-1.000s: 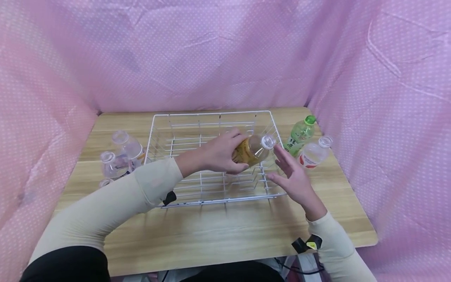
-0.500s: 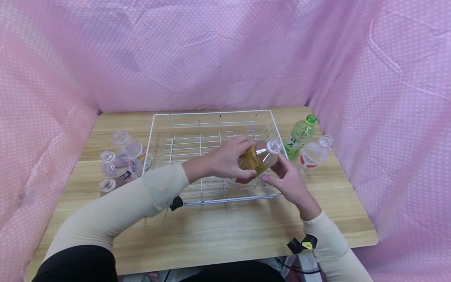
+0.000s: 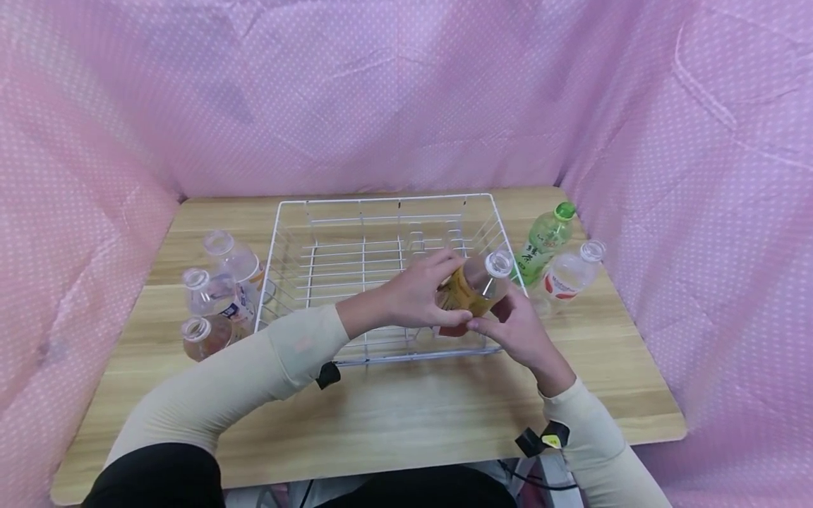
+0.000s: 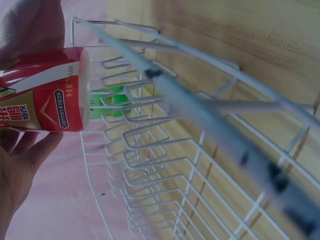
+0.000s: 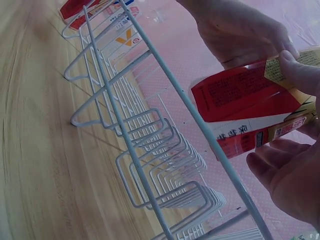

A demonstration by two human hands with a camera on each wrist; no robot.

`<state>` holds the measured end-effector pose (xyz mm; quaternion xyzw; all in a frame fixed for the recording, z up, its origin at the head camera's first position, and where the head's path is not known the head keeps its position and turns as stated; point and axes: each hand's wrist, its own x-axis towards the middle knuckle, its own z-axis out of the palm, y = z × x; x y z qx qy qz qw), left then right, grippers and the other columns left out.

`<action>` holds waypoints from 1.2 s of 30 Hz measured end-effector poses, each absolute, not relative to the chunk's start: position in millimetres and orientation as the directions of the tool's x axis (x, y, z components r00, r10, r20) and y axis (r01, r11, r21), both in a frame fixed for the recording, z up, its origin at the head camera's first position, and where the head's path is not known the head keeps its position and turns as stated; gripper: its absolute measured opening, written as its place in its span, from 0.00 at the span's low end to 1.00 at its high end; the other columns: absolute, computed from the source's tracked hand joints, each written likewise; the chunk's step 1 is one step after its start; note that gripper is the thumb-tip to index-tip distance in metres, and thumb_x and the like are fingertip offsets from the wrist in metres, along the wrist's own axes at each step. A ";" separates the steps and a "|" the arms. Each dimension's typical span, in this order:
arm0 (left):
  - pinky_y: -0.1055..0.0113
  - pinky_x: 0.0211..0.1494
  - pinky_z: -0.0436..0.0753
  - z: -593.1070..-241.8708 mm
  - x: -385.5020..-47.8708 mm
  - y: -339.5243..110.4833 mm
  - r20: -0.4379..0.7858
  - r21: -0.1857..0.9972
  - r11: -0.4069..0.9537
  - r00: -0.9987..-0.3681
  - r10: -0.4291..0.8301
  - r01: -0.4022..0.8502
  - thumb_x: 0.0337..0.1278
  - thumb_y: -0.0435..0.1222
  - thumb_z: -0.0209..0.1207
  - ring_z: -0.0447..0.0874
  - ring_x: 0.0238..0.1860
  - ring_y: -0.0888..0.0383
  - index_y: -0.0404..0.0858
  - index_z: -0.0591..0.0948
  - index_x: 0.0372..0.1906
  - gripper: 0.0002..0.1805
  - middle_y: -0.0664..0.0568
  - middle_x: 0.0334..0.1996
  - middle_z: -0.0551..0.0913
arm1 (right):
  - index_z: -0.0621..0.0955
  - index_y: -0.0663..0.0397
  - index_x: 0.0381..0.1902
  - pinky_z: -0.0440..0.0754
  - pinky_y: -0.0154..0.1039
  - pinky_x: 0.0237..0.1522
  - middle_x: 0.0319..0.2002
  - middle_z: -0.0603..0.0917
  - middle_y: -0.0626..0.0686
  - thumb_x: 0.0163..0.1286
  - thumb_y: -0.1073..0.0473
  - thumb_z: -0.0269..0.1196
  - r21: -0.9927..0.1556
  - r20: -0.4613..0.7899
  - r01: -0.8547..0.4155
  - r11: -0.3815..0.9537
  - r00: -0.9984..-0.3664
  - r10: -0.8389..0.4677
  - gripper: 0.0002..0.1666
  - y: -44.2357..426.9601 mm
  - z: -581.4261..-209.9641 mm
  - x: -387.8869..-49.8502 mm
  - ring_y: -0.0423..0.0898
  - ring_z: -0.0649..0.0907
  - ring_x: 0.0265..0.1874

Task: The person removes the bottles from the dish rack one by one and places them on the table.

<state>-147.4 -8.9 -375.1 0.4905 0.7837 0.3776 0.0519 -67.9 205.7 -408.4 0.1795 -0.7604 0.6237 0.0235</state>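
Note:
My left hand (image 3: 419, 289) grips a clear plastic drink bottle (image 3: 476, 289) with a gold and red label, above the right part of a white wire basket (image 3: 387, 361). My right hand (image 3: 517, 328) holds the same bottle from its right side, thumb at the front. The bottle is tilted, its capless neck up and to the right. In the left wrist view, the bottle's red lower end (image 4: 70, 90) hangs free of the basket wires. The right wrist view has the right hand's fingers (image 5: 280, 155) below the label and the left hand (image 5: 240, 32) above.
Several clear bottles, one at the back (image 3: 235, 257) and one at the front (image 3: 206, 335), stand left of the basket. Right of it are a green-capped bottle (image 3: 543, 243) and a clear one (image 3: 571, 271). Pink dotted cloth (image 3: 381, 99) encloses the wooden table (image 3: 406, 423).
The left hand has carried the bottle to the right and slightly nearer. The right hand, spread and apart a second ago, has closed onto the bottle.

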 end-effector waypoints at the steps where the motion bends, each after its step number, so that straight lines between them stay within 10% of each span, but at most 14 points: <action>1: 0.70 0.39 0.80 -375.8 -146.6 -8.9 0.288 0.653 0.230 -0.516 0.807 0.722 0.53 0.46 0.72 0.73 0.44 0.60 0.37 0.74 0.66 0.37 0.53 0.53 0.73 | 0.68 0.65 0.70 0.77 0.35 0.61 0.63 0.75 0.53 0.60 0.72 0.71 -0.939 0.259 -0.303 0.162 -0.934 -0.245 0.41 205.5 -408.0 -67.5 0.46 0.78 0.61; 18: 0.66 0.44 0.85 -383.4 -141.2 -11.5 0.288 0.710 0.189 -0.525 0.801 0.678 0.54 0.44 0.73 0.73 0.50 0.60 0.38 0.71 0.71 0.40 0.52 0.56 0.71 | 0.69 0.65 0.68 0.77 0.36 0.61 0.63 0.76 0.60 0.59 0.71 0.72 -0.946 0.202 -0.257 0.197 -0.944 -0.261 0.40 204.7 -403.3 -64.5 0.47 0.78 0.60; 25: 0.55 0.63 0.78 -381.9 -134.6 -22.8 0.174 0.708 0.319 -0.592 0.787 0.631 0.58 0.53 0.69 0.72 0.63 0.58 0.47 0.63 0.77 0.45 0.54 0.65 0.69 | 0.70 0.62 0.69 0.75 0.35 0.62 0.64 0.75 0.58 0.57 0.71 0.73 -0.932 0.194 -0.264 0.250 -0.943 -0.270 0.42 206.8 -401.7 -65.8 0.52 0.76 0.63; 36: 0.43 0.65 0.74 -382.7 -111.4 -69.5 0.061 0.642 0.534 -0.731 0.680 0.550 0.63 0.62 0.59 0.66 0.71 0.49 0.57 0.54 0.81 0.46 0.52 0.75 0.61 | 0.69 0.66 0.67 0.75 0.32 0.61 0.63 0.76 0.58 0.57 0.74 0.71 -0.932 0.182 -0.234 0.277 -0.962 -0.203 0.40 215.7 -395.8 -63.6 0.47 0.76 0.62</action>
